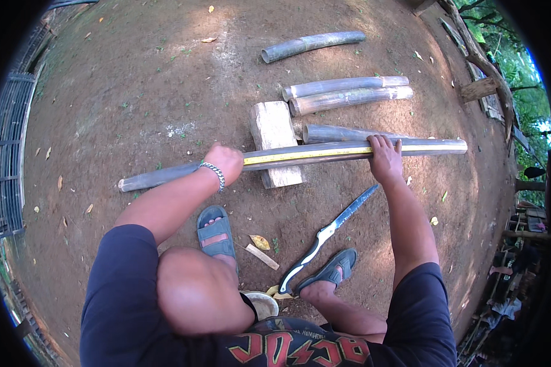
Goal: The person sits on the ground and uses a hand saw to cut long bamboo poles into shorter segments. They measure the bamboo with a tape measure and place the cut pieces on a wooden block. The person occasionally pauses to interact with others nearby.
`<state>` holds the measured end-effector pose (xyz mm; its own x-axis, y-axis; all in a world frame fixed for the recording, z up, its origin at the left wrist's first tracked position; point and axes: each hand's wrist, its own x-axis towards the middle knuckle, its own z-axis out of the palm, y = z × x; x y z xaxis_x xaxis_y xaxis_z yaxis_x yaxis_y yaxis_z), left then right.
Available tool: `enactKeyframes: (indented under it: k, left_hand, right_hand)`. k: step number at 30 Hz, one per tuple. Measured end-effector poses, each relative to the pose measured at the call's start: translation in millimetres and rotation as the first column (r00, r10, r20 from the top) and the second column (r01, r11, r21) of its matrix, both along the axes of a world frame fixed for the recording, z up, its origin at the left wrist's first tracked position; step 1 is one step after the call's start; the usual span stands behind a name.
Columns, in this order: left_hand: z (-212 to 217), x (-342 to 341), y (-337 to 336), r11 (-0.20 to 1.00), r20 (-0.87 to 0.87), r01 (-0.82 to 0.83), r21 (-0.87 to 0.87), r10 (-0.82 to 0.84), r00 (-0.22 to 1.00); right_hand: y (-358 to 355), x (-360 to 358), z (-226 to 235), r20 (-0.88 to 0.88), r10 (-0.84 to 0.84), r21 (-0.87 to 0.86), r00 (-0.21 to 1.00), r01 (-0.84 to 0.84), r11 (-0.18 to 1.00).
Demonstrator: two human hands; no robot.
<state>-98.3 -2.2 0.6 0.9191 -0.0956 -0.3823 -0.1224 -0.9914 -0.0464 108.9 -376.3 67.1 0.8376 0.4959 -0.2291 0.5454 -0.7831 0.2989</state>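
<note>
A long dark bamboo pole (168, 176) lies crosswise in front of me, resting over a squared wooden block (271, 122). Along its top runs a yellow measuring tape (312, 152), drawn out from my left hand to the pole's right end. My left hand (225, 162), with a chain bracelet at the wrist, is closed round the tape's near part against the pole; a tape case, if there, is hidden. Further right, my right hand (386, 158) grips the pole, its fingers over the top and pressing on the tape.
A folding pruning saw (326, 234) lies on the dirt between my sandalled feet. Cut bamboo pieces (315, 44) lie beyond the pole, one (343, 133) close behind it. A small wood strip (262, 257) is near my left foot. Slatted bamboo fencing (3, 153) stands at far left.
</note>
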Motion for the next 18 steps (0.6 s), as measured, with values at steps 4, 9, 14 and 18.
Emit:
enactKeyframes:
  k: [4, 9, 14, 18]
  left_hand:
    - [-0.6, 0.0, -1.0, 1.000, -0.012, 0.006, 0.024, -0.006, 1.000]
    - [-0.6, -0.4, 0.2, 0.999, -0.041, -0.002, 0.036, 0.004, 0.999]
    - [-8.7, -5.3, -0.4, 0.999, 0.005, -0.011, 0.050, 0.011, 1.000]
    - [-6.5, -3.7, -2.3, 0.999, -0.001, -0.018, 0.038, 0.018, 1.000]
  right_hand:
    - [0.2, -2.6, -5.5, 0.083, 0.008, -0.020, 0.997, -0.006, 1.000]
    - [8.7, -56.3, -14.0, 0.176, -0.235, 0.371, 0.956, 0.156, 0.915]
    - [-22.7, -179.5, -84.4, 0.019, -0.414, 0.682, 0.910, 0.291, 0.671]
    - [-38.2, -312.5, -148.6, -0.504, -0.565, 0.543, 0.653, 0.748, 0.381]
